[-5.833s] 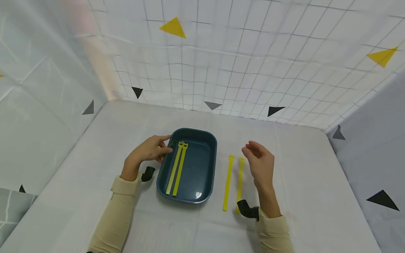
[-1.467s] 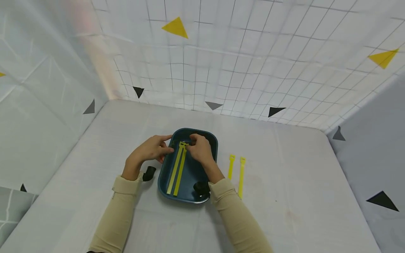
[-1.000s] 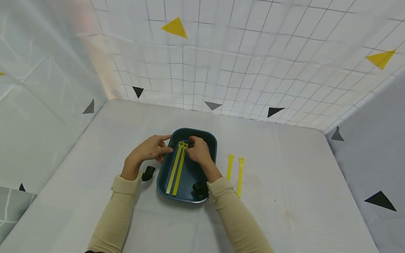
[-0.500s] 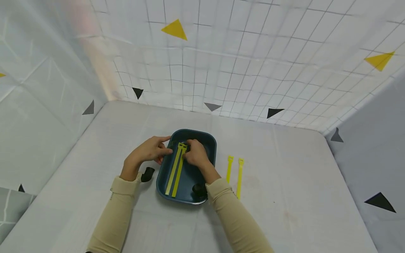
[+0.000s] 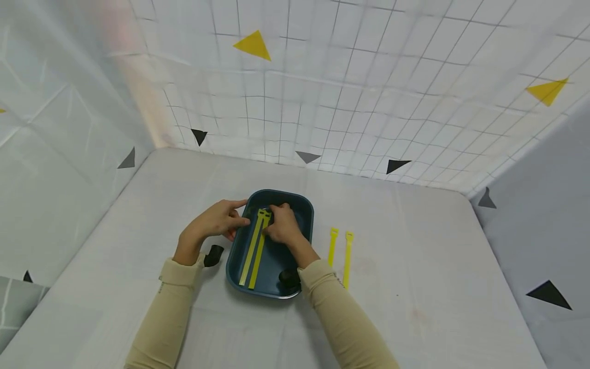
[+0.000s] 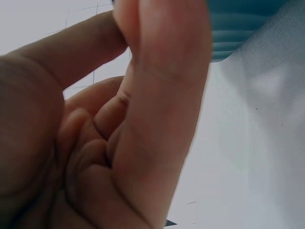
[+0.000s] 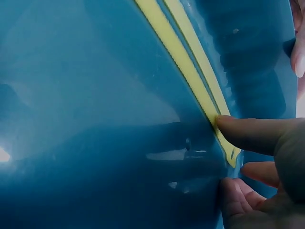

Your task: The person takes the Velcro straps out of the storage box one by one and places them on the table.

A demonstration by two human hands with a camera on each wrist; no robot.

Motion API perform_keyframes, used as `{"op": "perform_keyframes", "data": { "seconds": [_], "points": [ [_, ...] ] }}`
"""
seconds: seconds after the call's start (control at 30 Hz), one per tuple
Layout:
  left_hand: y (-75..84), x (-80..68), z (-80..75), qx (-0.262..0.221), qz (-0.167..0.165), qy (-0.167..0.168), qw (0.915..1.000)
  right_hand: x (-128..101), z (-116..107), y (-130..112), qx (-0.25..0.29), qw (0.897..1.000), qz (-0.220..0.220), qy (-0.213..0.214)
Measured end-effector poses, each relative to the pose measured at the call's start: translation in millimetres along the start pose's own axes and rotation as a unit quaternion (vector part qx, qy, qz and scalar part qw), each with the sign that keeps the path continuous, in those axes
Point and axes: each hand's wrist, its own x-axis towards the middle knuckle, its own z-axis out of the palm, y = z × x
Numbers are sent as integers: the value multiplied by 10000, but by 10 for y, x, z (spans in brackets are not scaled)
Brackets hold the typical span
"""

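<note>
right hand at the far end of the strips in the tray

the two long flat yellow plastic strips (image 5: 255, 245) lie side by side, touching or nearly so, inside the dark teal oblong plastic tray (image 5: 301, 241). their long axis runs from the far end of the tray, where their slotted heads sit, back toward the person and slightly to the left, so the tails end near the tray's near-left corner.

the right hand (image 5: 280, 227) is inside the tray at the far end, just to the right of the strip heads. in the right wrist view one straight finger (image 7: 252, 133) presses its tip onto the edge of the nearer strip close to its slotted head, with the other fingers curled loosely below it; nothing is pinched. from this hand the strips stretch away along the tray floor toward the person's body.

the left hand (image 5: 213, 223) rests on the tray's far-left rim, just left of the strip heads, thumb and fingers curled round the rim in the head view; the left wrist view is filled by the fingers and shows little more. the heads lie between the two hands, and the right hand alone touches them.

on the pale grey cloth-covered counter (image 5: 415, 266), to the right of the right forearm, two more yellow plastic strips (image 5: 340, 250) lie parallel, well apart from either hand.
</note>
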Motion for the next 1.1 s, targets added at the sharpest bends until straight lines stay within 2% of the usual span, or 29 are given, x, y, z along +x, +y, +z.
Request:
{"op": "perform_keyframes", "data": {
  "seconds": [0.23,0.67,0.77,0.97,1.1],
  "points": [
    [0,-6,0,49,66,19,10000,-7,18,0,-129,9999,30,-22],
    [22,19,5,16,-20,29,10000,-11,-18,13,-4,9999,-92,43],
    [26,19,4,21,-37,23,10000,-23,-25,16,167,9998,-112,78],
    [29,3,11,-32,-166,1,9999,-58,-25,0,889,9960,-12,104],
    [23,1,12,-64,-161,21,9998,-62,-25,-2,1090,9940,40,115]
  ]
}}
